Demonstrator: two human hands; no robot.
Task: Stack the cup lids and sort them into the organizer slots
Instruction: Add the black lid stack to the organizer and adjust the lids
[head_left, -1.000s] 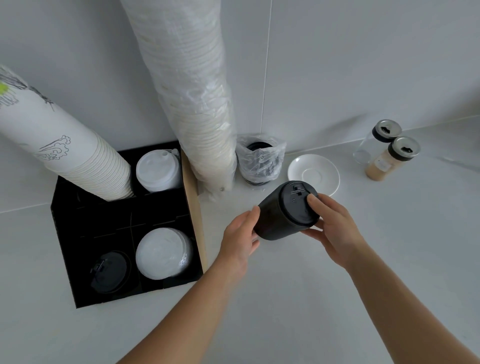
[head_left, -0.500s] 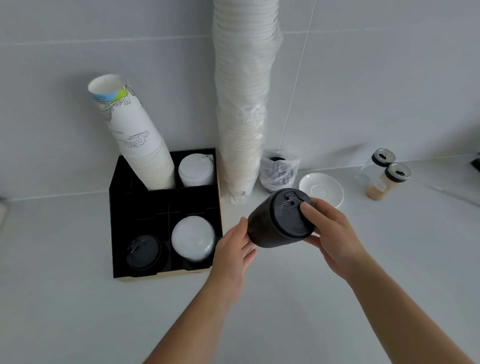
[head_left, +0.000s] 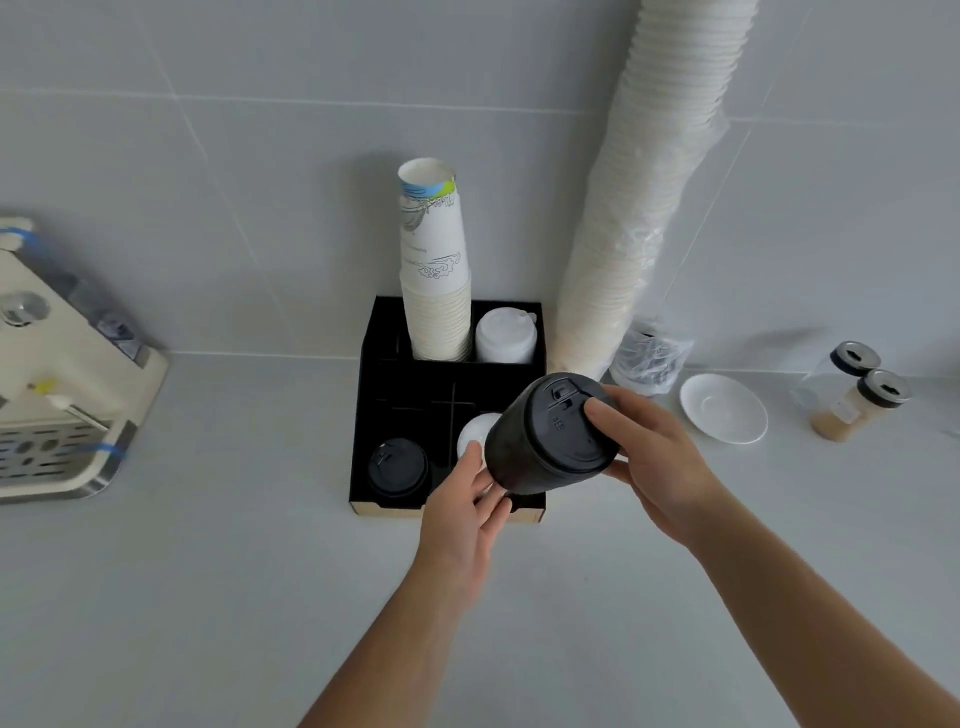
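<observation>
A stack of black cup lids (head_left: 545, 441) is tilted on its side above the front right of the black organizer (head_left: 374, 395). My right hand (head_left: 654, 457) grips its top end. My left hand (head_left: 467, 499) supports its lower end from below. In the organizer, a short stack of black lids (head_left: 397, 467) fills the front left slot. White lids (head_left: 470, 436) in the front right slot are partly hidden behind the held stack. More white lids (head_left: 504, 338) sit in the back right slot, beside a stack of printed paper cups (head_left: 434, 270).
A tall sleeve of white cups (head_left: 639, 197) leans on the wall right of the organizer, with a bagged bundle of black lids (head_left: 649, 358) at its foot. A white saucer (head_left: 724, 408) and two jars (head_left: 857, 400) stand further right. A cream machine (head_left: 57, 374) occupies the left.
The view has swung left, bringing the cream machine into sight. Both hands have carried the black lid stack over the organizer's front right slot.
</observation>
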